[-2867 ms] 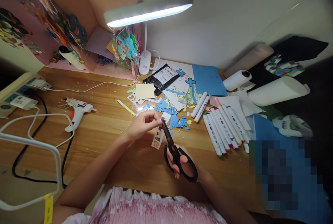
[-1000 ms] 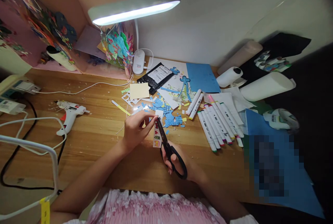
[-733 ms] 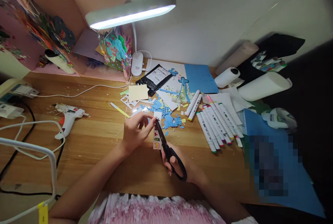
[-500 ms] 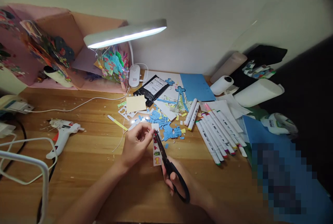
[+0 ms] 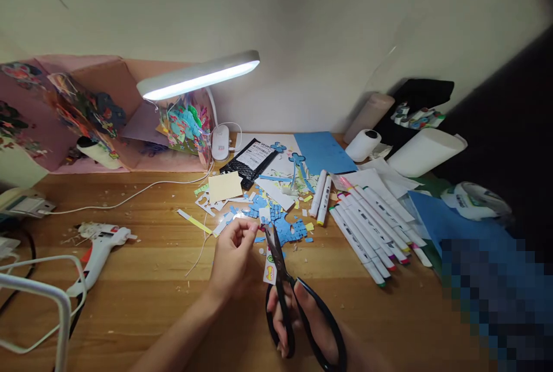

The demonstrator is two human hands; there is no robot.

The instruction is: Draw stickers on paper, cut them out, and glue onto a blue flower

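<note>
Nearest the camera, the right hand (image 5: 305, 317) grips black scissors (image 5: 276, 257), fingers through the loops, blades closing on a printed strip (image 5: 270, 272). The left hand (image 5: 233, 257) pinches the strip just above the desk (image 5: 151, 280). Beyond lie blue scraps (image 5: 287, 227) and markers (image 5: 371, 228). A glue gun (image 5: 97, 242) rests at left, and a lamp (image 5: 199, 75) glows behind.
</note>
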